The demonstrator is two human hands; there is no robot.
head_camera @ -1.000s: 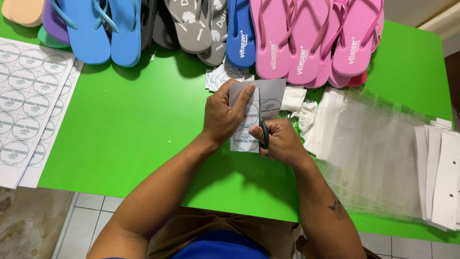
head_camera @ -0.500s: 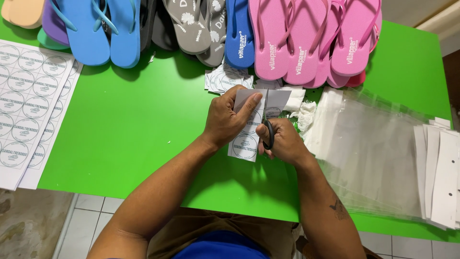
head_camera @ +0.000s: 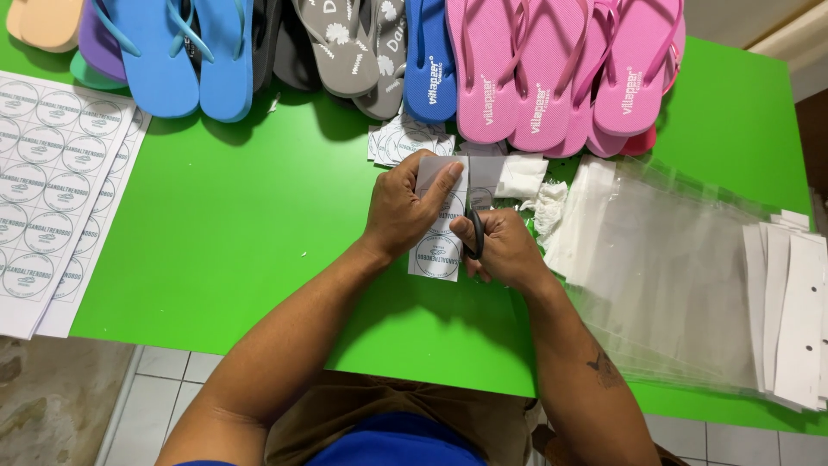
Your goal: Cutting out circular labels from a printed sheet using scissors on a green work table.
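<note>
Leftmost, well away from our grip, we have white paper sheets printed with rows of round labels lying flat on the bright green table. Beyond our hands, along the far edge, a row of foam flip-flops runs across: a peach one and a purple one at the corner, a pair of light blue flip-flops, grey ones with white print, a darker blue one, then several pink flip-flops.

Nearer in, our left hand pinches the narrow white strip of round labels, thumb laid over its upper part and fingers curled behind; the strip hangs toward us between the two hands. Just beyond it, a small heap of cut-out round labels sits on the table, touching the soles of the flip-flops.

Our right hand is closed around black-handled scissors, whose blades meet the strip's right edge; we cannot tell how far the blades are parted. Just right of the grip lie white paper offcuts, then a stack of clear plastic bags, and farthest right a pile of white card headers with small holes.
</note>
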